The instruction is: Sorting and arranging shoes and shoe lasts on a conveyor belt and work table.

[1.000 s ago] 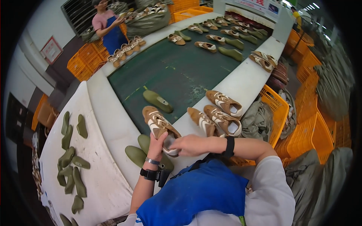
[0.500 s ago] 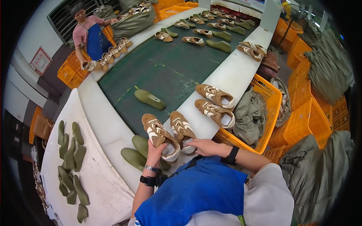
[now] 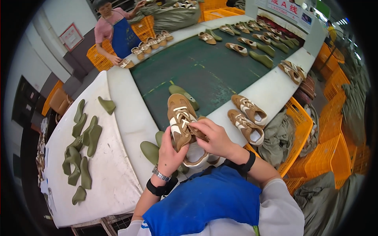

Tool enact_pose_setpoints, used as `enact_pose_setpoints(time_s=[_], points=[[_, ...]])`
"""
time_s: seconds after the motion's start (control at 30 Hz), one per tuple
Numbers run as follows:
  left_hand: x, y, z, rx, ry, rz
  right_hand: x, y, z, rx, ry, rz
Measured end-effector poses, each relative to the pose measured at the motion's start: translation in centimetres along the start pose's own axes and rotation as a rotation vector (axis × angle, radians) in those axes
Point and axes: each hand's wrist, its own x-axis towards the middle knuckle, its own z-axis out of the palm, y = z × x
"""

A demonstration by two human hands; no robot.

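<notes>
A brown sneaker with white stripes and laces (image 3: 180, 112) is held up in front of me, toe pointing away. My left hand (image 3: 170, 155) is closed around its side near the heel opening. With pinched fingers, my right hand (image 3: 214, 137) grips the upper by the laces and tongue; exactly which edge is hidden. A second brown sneaker (image 3: 213, 159) lies mostly covered beneath my right hand. Just left of my left hand, green shoe lasts (image 3: 149, 152) rest on the white ledge. Beyond the held sneaker's toe, another green last (image 3: 182, 92) lies on the dark green conveyor belt (image 3: 165, 74).
A brown pair (image 3: 246, 122) stands on the right ledge beside an orange crate (image 3: 301, 135) of grey-green cloth. Several lasts (image 3: 80, 143) lie on the white-covered table (image 3: 114, 173) at left. Shoes and lasts fill the belt's far end. Across it, a co-worker (image 3: 118, 31) touches a shoe.
My left hand has lifted and turned the sneaker. My right hand has moved from the second sneaker's heel to this one's upper. Another last now lies on the left table. The view has shifted.
</notes>
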Motion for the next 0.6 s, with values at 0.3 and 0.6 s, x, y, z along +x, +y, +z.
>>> enact_pose_setpoints(time_s=[0.3,0.6], points=[[-0.1,-0.6,-3.5,0.321,0.322,0.273,2.2,-0.2,3.8,0.338,0.066,0.177],[-3.4,-3.7,-1.9,0.395,0.391,0.010,0.3,-3.3,3.0,0.016,-0.611,-0.127]])
